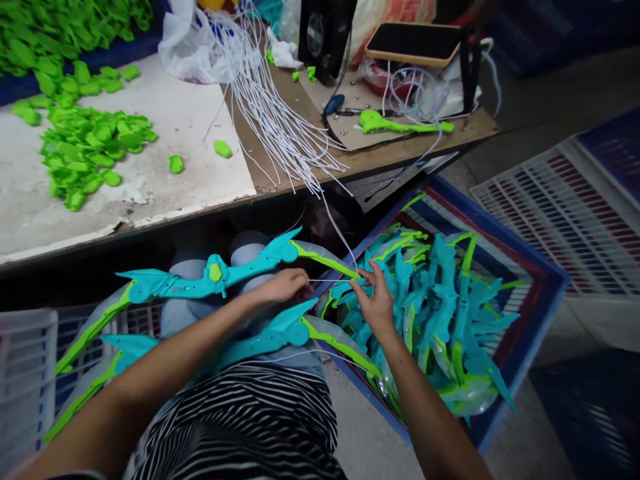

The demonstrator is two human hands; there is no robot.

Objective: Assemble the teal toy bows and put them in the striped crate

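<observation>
Across my lap lies a teal and green toy bow (190,288), its right green tip at my right hand (375,299). The fingers of that hand pinch the tip together with a white string (340,233) that rises toward the table. Left of it, my left hand (287,285) is curled closed on a taut stretch of the string running to the bow's tip. A second toy bow (260,340) rests nearer my body, partly hidden under my left forearm, with a white string along it.
A blue crate (543,280) on the right holds many teal and green bows. On the table (190,127) lie a bundle of white strings (280,113), a pile of green plastic parts (90,150), a phone (414,41) and a green piece (395,124). White plastic baskets (30,373) stand left.
</observation>
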